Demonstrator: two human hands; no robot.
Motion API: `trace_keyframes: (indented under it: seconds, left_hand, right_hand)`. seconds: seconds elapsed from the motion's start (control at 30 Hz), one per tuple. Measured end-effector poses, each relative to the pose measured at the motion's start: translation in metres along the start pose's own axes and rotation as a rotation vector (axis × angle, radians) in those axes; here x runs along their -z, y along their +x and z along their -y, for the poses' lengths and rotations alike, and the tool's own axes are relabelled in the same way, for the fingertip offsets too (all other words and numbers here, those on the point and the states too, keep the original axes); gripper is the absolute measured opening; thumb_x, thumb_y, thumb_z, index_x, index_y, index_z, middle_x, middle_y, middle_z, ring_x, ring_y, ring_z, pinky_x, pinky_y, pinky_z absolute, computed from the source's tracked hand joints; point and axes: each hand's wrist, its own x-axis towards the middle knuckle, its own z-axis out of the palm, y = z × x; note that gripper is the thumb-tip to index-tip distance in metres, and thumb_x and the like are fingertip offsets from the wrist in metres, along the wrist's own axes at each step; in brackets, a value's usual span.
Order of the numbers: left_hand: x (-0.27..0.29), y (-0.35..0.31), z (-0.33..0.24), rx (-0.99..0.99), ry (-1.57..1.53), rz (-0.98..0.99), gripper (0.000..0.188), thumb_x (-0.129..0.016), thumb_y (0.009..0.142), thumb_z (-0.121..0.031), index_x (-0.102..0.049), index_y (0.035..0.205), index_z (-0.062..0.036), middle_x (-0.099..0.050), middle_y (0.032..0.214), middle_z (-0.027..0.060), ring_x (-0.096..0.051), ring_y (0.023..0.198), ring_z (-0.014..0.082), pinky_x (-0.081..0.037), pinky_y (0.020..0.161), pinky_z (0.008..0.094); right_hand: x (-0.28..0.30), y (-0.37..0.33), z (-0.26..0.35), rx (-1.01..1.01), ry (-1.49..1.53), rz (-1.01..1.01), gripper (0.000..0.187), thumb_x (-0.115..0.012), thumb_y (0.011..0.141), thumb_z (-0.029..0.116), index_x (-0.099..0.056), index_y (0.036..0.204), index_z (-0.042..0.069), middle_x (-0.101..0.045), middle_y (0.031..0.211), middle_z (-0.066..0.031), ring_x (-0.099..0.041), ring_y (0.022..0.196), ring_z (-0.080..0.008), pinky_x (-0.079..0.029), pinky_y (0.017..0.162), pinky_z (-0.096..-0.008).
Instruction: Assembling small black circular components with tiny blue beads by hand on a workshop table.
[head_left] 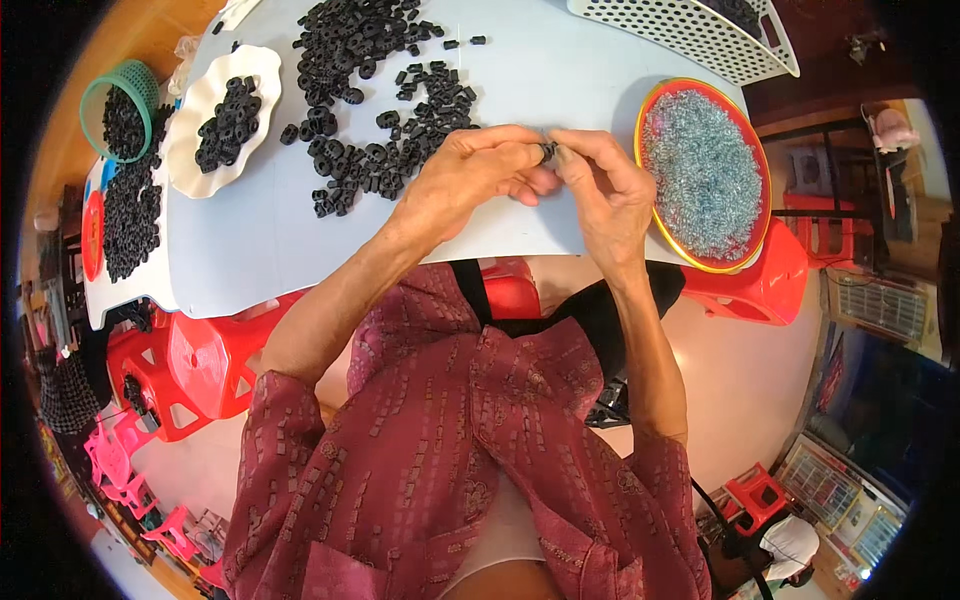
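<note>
Just beyond the table's near edge, both my hands meet fingertip to fingertip. My left hand (450,185) is closed in a pinch on a small black plastic cord-lock part (548,152). From the other side, the thumb and forefinger of my right hand (612,200) also press on this part. Whether a spring or a second piece sits between the fingertips is too small to tell. Left of my left hand lies a spread of loose black cord-lock parts (365,165), some rounded, some short and narrow. Right of my right hand stands a red, yellow-rimmed bowl (767,200) full of small silvery springs (705,175).
A white wavy-rimmed dish (187,130) of black parts stands at the left, beside a green mesh basket (140,78) and another dark heap (132,215). A white perforated basket (680,40) is at the far right. Red stools (210,360) stand below the table.
</note>
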Motion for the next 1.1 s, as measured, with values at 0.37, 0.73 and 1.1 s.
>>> trace_keyframes:
  seconds: [0.37, 0.73, 1.1]
  left_hand:
    - [-0.004, 0.000, 0.003, 0.047, -0.203, -0.113, 0.028, -0.056, 0.090, -0.014, -0.059, 0.105, 0.0090, -0.064, 0.088, 0.0133, -0.063, 0.087, 0.0209, -0.053, 0.075, 0.0327]
    - [-0.001, 0.003, 0.005, 0.104, -0.200, -0.009, 0.024, -0.050, 0.093, -0.016, -0.061, 0.098, 0.0049, -0.061, 0.095, 0.0106, -0.059, 0.091, 0.0189, -0.050, 0.081, 0.0335]
    - [-0.004, -0.002, 0.008, 0.067, -0.119, -0.030, 0.028, -0.048, 0.092, -0.020, -0.061, 0.097, 0.0045, -0.061, 0.094, 0.0090, -0.057, 0.088, 0.0149, -0.048, 0.078, 0.0296]
  right_hand:
    - [-0.009, 0.002, 0.008, 0.308, -0.577, 0.005, 0.046, -0.073, 0.069, 0.007, -0.057, 0.111, 0.000, -0.060, 0.097, -0.0127, -0.055, 0.092, -0.0295, -0.046, 0.080, -0.0380]
    - [-0.010, 0.005, -0.006, 0.387, -0.584, 0.021, 0.037, -0.071, 0.068, 0.003, -0.061, 0.103, -0.002, -0.061, 0.094, -0.0126, -0.057, 0.083, -0.0279, -0.048, 0.071, -0.0362]
    - [-0.013, -0.001, -0.005, 0.269, -0.471, 0.006, 0.037, -0.071, 0.068, 0.003, -0.061, 0.102, -0.002, -0.062, 0.091, -0.0127, -0.059, 0.080, -0.0254, -0.050, 0.070, -0.0350]
